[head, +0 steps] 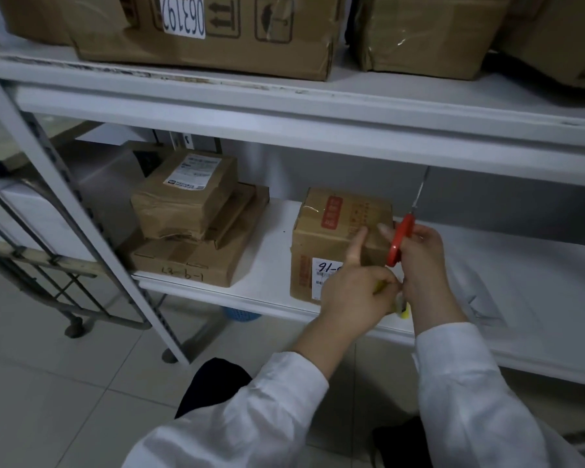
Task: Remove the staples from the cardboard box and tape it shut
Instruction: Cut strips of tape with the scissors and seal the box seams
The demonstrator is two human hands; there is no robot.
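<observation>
Since the step looks like cutting tape, the strip is best kept taut and the blades kept off the carton.
- White painted steel shelf (274, 244): smooth, flat.
- Small brown corrugated cardboard box (331, 238): squarish, creased, labelled; stands at the shelf's front edge.
- Left hand (355, 293): index finger straight on the box, the others pinching a yellowish item (403, 310), probably tape.
- Right hand (419, 261): grips red plastic-handled steel scissors (399, 241), blades upward.
- Staples: not discernible.

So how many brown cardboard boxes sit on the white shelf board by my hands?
4. One red-labelled cardboard box behind the left hand; three stacked left of it: top parcel, middle flat box, wide bottom box. Others may be hidden.
</observation>
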